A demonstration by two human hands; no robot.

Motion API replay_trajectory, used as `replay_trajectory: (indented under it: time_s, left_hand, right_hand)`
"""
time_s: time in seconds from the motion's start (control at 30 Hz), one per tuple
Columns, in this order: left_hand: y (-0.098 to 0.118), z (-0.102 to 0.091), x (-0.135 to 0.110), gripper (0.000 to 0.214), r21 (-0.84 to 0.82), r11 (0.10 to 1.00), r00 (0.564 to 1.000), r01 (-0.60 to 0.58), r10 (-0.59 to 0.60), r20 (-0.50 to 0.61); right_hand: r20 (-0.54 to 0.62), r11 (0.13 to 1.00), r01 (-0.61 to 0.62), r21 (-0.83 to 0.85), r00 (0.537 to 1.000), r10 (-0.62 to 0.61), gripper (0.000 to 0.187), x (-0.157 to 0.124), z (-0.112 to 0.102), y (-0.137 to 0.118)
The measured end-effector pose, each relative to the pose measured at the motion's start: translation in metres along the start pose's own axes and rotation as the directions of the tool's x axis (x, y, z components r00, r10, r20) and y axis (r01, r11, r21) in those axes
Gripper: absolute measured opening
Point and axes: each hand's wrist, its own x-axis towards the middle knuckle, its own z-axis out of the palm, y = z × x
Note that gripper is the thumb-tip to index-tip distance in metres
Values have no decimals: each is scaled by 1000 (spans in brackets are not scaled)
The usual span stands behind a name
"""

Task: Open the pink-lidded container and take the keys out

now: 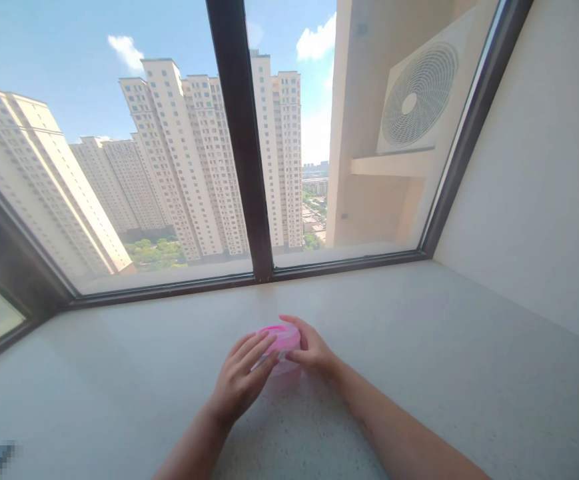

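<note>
Our two hands, left hand (pixel 239 381) and right hand (pixel 312 351), one pink container (pixel 283 337), one stone sill (pixel 419 347), one outdoor fan unit (pixel 419 93), two window panes.

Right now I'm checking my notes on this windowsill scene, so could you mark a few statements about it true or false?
1. Both hands touch the pink round container. True: the left hand and right hand flank it.
2. The container stands on the stone windowsill. True.
3. The container is blue. False: it is pink and translucent.
4. The right hand rests flat on the wall. False: its fingers curl around the container's right side.
5. An outdoor air-conditioner unit shows through the window. True: it sits on a ledge at upper right.
6. The left hand holds a cloth. False: it holds nothing apart from touching the container.
</note>
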Motion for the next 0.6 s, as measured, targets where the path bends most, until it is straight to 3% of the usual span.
replay_trajectory:
  time_s: [0.27, 0.6]
  left_hand:
    - [6, -9, 6, 29, 53, 991, 989, -120, 114, 95]
    - [18, -13, 14, 28, 85, 980, 982, -179, 173, 71]
  right_hand:
    - [45, 963, 4, -268, 999, 8, 82, -8, 3, -21]
    - [113, 976, -70, -207, 989, 94, 69, -9, 0, -19]
